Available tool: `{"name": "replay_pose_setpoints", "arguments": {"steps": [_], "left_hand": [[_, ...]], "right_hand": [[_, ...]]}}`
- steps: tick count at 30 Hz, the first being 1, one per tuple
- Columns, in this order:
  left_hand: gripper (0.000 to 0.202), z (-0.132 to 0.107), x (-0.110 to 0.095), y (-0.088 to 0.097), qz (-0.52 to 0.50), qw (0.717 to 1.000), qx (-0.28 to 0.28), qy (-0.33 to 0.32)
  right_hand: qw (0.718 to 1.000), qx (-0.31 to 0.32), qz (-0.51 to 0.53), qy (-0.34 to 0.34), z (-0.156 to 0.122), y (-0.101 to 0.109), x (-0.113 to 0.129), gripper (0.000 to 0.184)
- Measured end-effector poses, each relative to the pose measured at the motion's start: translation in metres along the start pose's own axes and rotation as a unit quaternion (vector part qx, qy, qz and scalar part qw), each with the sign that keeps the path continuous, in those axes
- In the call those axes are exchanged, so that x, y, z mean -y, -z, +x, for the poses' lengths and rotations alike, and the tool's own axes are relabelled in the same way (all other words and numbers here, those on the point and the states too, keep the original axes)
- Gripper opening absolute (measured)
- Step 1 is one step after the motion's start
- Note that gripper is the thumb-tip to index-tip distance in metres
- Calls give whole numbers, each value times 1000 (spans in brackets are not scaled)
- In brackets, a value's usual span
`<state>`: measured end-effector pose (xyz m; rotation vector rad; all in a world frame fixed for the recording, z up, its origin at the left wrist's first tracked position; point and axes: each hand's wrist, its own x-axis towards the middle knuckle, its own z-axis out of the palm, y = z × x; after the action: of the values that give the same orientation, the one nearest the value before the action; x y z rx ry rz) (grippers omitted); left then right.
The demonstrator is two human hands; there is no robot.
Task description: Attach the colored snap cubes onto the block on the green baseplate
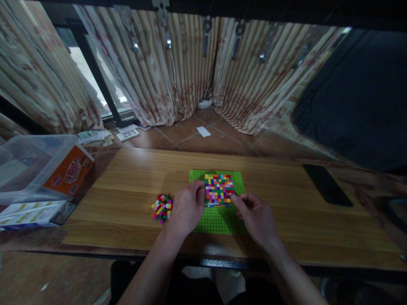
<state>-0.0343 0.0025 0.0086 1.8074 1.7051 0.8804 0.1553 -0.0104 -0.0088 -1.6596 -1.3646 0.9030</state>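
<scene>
A square block of small multicoloured toy bricks sits on the upper part of a green studded baseplate. My left hand is closed at the block's left edge, thumb and index finger against its side. At the lower right corner, my right hand presses its thumb to the edge, with the other fingers curled beneath. Both hands appear to grip the block between them. A small heap of loose toy bricks lies just left of my left wrist, partly hidden by it.
All this is on a low wooden table. A dark phone lies at the table's right. To the left stand a clear plastic bin with an orange label and a flat white box. Striped curtains hang behind.
</scene>
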Motion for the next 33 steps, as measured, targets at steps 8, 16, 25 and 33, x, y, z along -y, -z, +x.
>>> {"name": "replay_pose_setpoints", "arguments": {"steps": [8,16,25,33], "left_hand": [[23,-1,0,-2,-7,1000,-3,-7],[24,0,0,-5,-6,1000,-8,3],[26,0,3,-1,-12,1000,-7,-8],[29,3,10,5,4,1000,-20,14]], "right_hand": [[999,14,36,-17,0,-1,1,41],[998,19,51,-26,0,-4,1,42],[990,-37,128,-44,5,-5,2,48],[999,-39,18,11,13,-16,-4,68]]}}
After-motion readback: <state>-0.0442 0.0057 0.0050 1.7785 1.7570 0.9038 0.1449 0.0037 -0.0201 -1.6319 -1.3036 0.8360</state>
